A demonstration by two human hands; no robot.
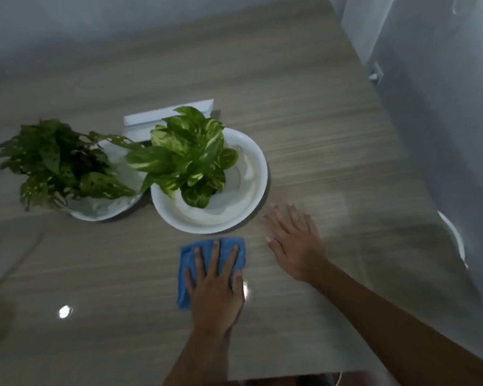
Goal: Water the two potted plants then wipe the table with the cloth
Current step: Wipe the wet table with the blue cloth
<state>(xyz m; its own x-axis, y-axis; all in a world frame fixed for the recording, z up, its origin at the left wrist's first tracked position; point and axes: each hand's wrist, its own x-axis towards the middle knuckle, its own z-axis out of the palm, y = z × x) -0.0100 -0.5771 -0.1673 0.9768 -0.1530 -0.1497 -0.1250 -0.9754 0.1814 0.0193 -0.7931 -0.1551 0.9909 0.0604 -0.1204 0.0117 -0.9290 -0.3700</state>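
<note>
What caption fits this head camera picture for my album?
Left hand presses the blue cloth on the table near the dark plant and the variegated plant; right hand spread open.

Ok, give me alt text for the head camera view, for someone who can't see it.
A left hand presses a blue cloth flat on a wood-grain table, while the right hand is spread open beside it. Behind them, a dark-leaved plant and a variegated plant stand in white dishes.

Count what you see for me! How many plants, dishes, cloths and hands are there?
Plants: 2, dark plant and streaky plant
White dishes: 2, left dish and right dish
Blue cloth: 1
Hands: 2, left hand and right hand
Total: 7
</note>
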